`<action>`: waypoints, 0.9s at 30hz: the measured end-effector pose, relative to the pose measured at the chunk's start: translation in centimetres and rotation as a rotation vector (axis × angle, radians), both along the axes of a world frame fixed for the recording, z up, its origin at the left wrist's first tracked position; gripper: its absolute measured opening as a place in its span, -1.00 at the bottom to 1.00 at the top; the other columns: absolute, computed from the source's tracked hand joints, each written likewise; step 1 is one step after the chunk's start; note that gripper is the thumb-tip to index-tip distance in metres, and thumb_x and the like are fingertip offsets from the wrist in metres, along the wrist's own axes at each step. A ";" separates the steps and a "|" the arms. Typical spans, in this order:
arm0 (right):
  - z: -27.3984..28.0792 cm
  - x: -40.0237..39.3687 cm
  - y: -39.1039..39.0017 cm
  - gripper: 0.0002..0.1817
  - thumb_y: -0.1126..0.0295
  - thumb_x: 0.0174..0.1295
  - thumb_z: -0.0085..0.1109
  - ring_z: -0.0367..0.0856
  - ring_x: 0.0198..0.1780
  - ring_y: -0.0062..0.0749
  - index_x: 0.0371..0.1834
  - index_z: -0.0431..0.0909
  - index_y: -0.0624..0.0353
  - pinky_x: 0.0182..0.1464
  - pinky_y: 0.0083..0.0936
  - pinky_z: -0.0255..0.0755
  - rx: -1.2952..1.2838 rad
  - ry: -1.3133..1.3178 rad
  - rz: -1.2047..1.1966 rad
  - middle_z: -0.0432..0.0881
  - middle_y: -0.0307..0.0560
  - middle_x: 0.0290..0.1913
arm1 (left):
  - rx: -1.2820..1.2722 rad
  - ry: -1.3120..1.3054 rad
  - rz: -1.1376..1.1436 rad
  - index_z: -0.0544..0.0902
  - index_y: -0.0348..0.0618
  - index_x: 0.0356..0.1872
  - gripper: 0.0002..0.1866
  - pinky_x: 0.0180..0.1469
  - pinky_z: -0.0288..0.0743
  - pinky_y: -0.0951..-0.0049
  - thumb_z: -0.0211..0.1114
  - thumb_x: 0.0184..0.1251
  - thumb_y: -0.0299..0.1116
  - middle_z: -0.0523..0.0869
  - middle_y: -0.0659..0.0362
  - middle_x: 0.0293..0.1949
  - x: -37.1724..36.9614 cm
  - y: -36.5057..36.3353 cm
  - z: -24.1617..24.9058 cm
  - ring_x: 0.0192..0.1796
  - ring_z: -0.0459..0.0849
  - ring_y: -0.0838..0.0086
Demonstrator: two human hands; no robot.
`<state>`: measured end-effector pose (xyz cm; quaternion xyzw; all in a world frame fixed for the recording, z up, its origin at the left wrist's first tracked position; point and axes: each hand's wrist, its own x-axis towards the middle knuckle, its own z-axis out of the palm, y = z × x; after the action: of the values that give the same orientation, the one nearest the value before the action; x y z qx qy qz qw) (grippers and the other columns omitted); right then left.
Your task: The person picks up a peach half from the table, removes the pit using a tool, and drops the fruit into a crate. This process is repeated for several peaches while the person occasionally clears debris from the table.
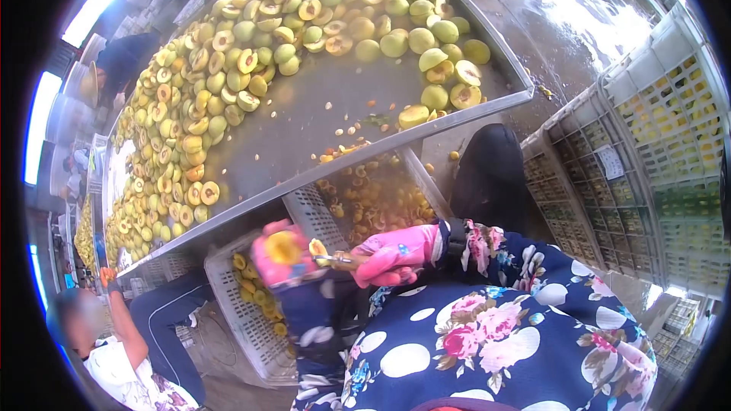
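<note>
In a pink glove, my left hand (266, 265) is smeared by motion and holds a yellow peach half (284, 247), cut face up. My right hand (392, 255), also pink-gloved, is closed round a small pitting tool (344, 260) with a brownish handle and a short metal shaft pointing left. At the tool's tip, between the two hands, is another piece of peach (317, 248). Below and left of my left hand stands a white crate (228, 289) with yellow peach halves in it. Fruit scraps (381, 198) lie in a crate beyond my hands, under the table edge.
A metal table (320, 114) with a raised rim carries a heap of halved peaches (228, 68) and some loose pits. Stacked plastic crates (647, 129) of fruit stand at the right. A person (122, 350) with an orange glove sits at the lower left. The floor (556, 15) looks wet.
</note>
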<state>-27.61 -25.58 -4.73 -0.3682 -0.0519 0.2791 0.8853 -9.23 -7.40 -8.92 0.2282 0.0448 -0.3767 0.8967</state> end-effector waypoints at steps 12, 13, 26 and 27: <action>-6.6 -2.3 -1.5 -0.65 0.19 0.19 0.04 0.56 -0.27 0.16 -0.19 0.43 0.30 -0.24 -0.13 0.39 -1.256 -0.195 -0.128 0.58 0.25 -0.37 | 0.889 -1.050 -0.233 0.50 -0.29 0.05 -0.61 -0.53 0.21 0.74 0.24 0.14 -0.57 0.56 0.21 -0.27 7.8 -3.9 6.6 -0.49 0.41 0.69; -6.3 -2.6 -1.9 -0.63 0.17 0.20 0.05 0.55 -0.28 0.18 -0.19 0.41 0.32 -0.25 -0.13 0.38 -1.221 -0.206 -0.127 0.56 0.28 -0.39 | 0.845 -1.243 -0.362 0.52 -0.23 0.05 -0.60 -0.41 0.39 0.65 0.20 0.13 -0.60 0.60 0.16 -0.22 8.2 -7.0 5.7 -0.39 0.53 0.58; -4.7 -6.7 -5.5 -0.59 0.12 0.27 0.00 0.58 -0.41 -0.32 -0.13 0.37 0.31 -0.34 -0.39 0.41 -0.885 0.201 -0.147 0.59 0.02 -0.40 | 0.496 -1.867 -1.241 0.53 0.04 0.07 -0.39 0.21 0.35 0.33 0.25 -0.16 -0.63 0.53 0.11 0.08 -1.5 -30.5 1.7 0.14 0.46 0.18; -4.8 -6.5 -5.6 -0.60 0.12 0.27 0.00 0.57 -0.43 -0.37 -0.14 0.36 0.31 -0.36 -0.41 0.41 -0.857 0.206 -0.146 0.59 0.00 -0.41 | 0.528 -1.883 -1.208 0.53 0.02 0.07 -0.36 0.19 0.37 0.32 0.25 -0.20 -0.68 0.53 0.11 0.06 -1.2 -30.5 1.5 0.11 0.48 0.17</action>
<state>-34.11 -31.17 -9.58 -0.6748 0.1828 0.2473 0.6708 -10.48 -37.93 -7.40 0.5843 -0.6823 -0.4042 0.1722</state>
